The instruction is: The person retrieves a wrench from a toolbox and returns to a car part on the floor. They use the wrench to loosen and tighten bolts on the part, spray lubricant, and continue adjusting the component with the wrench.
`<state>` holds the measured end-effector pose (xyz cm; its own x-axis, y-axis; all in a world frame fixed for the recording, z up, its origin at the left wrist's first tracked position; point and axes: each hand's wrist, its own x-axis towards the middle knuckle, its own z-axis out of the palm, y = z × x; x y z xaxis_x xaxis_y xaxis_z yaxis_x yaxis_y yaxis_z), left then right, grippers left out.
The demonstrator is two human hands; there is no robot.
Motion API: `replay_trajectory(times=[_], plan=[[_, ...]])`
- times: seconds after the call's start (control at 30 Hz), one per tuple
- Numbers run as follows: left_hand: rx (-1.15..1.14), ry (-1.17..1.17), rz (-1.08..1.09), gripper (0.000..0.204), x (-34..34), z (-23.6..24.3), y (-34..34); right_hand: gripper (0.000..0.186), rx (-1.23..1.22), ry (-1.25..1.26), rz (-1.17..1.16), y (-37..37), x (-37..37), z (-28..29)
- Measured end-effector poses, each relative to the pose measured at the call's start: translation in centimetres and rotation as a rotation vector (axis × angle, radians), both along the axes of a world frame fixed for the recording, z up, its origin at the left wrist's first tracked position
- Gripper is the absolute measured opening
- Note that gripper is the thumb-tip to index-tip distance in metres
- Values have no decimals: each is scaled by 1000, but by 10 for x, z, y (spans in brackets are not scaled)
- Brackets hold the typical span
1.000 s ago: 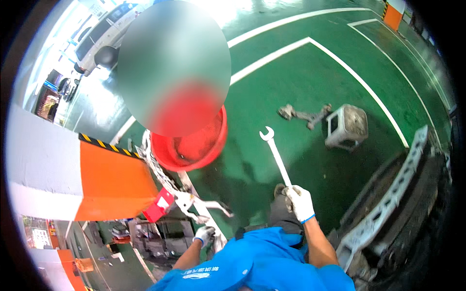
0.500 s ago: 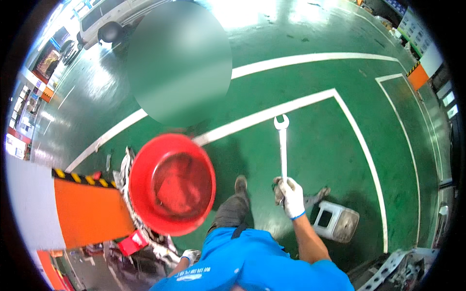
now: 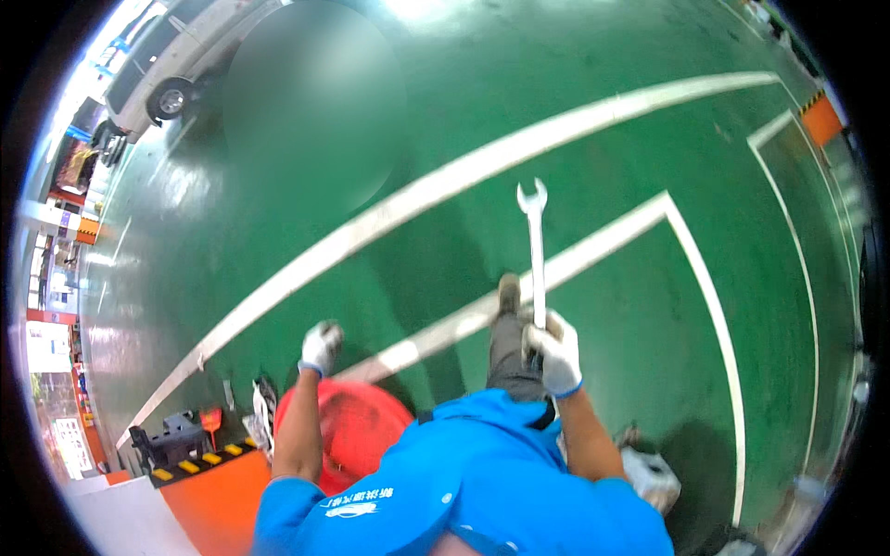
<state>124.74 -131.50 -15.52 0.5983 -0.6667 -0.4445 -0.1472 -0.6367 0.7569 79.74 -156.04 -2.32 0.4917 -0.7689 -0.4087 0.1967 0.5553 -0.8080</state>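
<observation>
A long silver open-end wrench [image 3: 536,246] points up and away from me, its jaw at the far end. My right hand [image 3: 553,354], in a white work glove with a blue cuff, is closed around its near end. Out to the left, my left hand [image 3: 322,347] wears a matching glove; its fingers are curled in and nothing shows in them. It hangs above the far rim of a red plastic tub [image 3: 371,422], which my left forearm and body partly hide.
White lines [image 3: 408,204] cross the green floor. An orange and white pillar [image 3: 222,496] with a striped edge stands at lower left, by a red dustpan [image 3: 212,422]. A pale plastic jug [image 3: 652,477] lies at lower right. A vehicle [image 3: 153,69] is parked far left.
I have stepped forward, so the tub, pillar and jug now sit lower in view. My left hand has swung up and forward from beside my body. The wrench stays in my right hand.
</observation>
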Motion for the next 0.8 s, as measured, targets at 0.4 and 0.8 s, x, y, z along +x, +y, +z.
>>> replay_trajectory(times=[0.4,0.8], plan=[[796,463,-38,31,3,-83,-197,28,-198,-19,308,-493,291,48],[132,294,403,31,464,-40,-739,14,193,533,210,-899,474,-140]])
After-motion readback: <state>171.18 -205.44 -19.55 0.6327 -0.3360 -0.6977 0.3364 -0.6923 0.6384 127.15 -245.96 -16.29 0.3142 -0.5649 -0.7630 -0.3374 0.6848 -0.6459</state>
